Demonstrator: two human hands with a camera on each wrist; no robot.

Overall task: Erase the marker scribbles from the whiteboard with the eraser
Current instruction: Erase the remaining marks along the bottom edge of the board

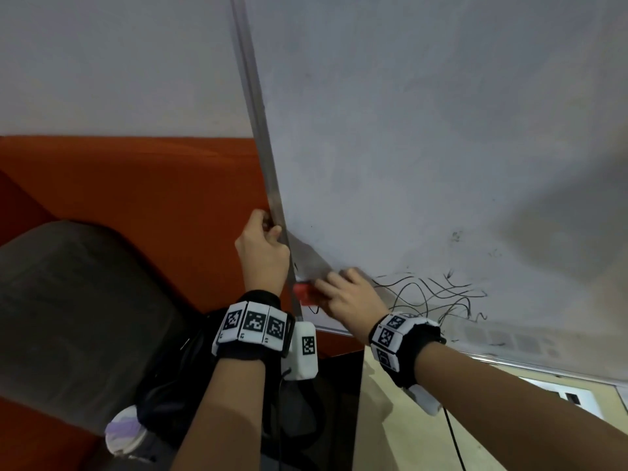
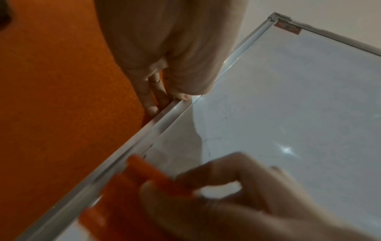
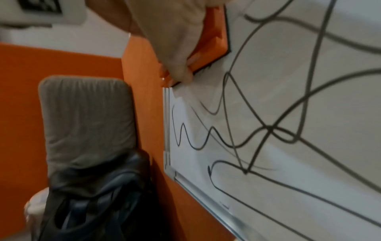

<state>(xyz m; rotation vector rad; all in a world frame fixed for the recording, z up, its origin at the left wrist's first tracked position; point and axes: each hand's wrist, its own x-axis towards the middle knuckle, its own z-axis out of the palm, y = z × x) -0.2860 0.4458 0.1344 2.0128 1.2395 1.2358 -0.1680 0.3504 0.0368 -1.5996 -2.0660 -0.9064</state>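
Note:
A whiteboard (image 1: 424, 147) with a metal frame hangs on the wall. Black marker scribbles (image 1: 438, 294) cover its lower left part; in the right wrist view the scribbles (image 3: 268, 128) run across the board (image 3: 340, 101). My right hand (image 1: 350, 294) grips a red eraser (image 1: 304, 294) and presses it flat on the board near the left frame edge. The eraser (image 3: 214, 39) shows its black felt against the board. My left hand (image 1: 263, 248) holds the board's left frame (image 2: 164, 114), thumb in front and fingers (image 2: 153, 96) behind. The eraser (image 2: 132, 184) looks blurred there.
An orange wall panel (image 1: 136, 185) lies left of the board. A grey padded chair (image 1: 78, 300) with a dark bag (image 3: 98, 192) on it stands below left. The board's bottom frame rail (image 1: 543, 367) runs at lower right, with pale floor (image 1: 390, 419) beneath.

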